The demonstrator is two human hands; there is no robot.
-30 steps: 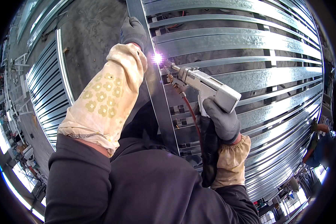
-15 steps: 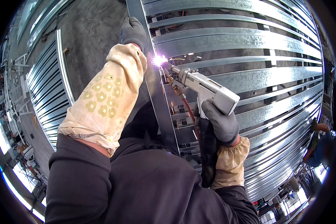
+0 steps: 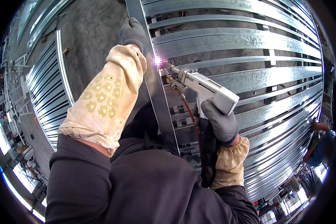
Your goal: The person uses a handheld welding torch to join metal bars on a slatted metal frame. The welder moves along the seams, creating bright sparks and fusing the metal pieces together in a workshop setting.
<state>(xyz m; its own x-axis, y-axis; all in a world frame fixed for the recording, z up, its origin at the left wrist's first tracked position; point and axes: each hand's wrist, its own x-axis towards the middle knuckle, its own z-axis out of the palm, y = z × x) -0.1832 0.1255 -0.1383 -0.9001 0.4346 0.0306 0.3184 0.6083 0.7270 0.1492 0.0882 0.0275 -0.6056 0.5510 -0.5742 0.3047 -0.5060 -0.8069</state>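
Note:
My right hand (image 3: 221, 123), in a grey glove, is closed round the grip of a silver pistol-shaped welding gun (image 3: 209, 90). The gun's nozzle points left at the inner edge of a flat metal rail (image 3: 153, 71), where a small pinkish-white spark (image 3: 158, 60) glows. A thin feed tube with brass fittings (image 3: 174, 84) and a red hose (image 3: 191, 114) run beneath the nozzle. Farther up, my left hand (image 3: 133, 33), also gloved in grey, is closed against the rail's outer edge; its fingertips are partly hidden. Cream sleeve covers (image 3: 106, 93) wrap both forearms.
Galvanized slats (image 3: 246, 39) stretch right from the rail with gaps between them. On the left, a second slatted panel (image 3: 48, 87) lies beyond the grey floor (image 3: 87, 37). A person in blue (image 3: 321, 149) is at the far right edge.
The spark at the nozzle has shrunk and dimmed, and the falling sparks below it are gone. Both hands and the welding gun have hardly moved.

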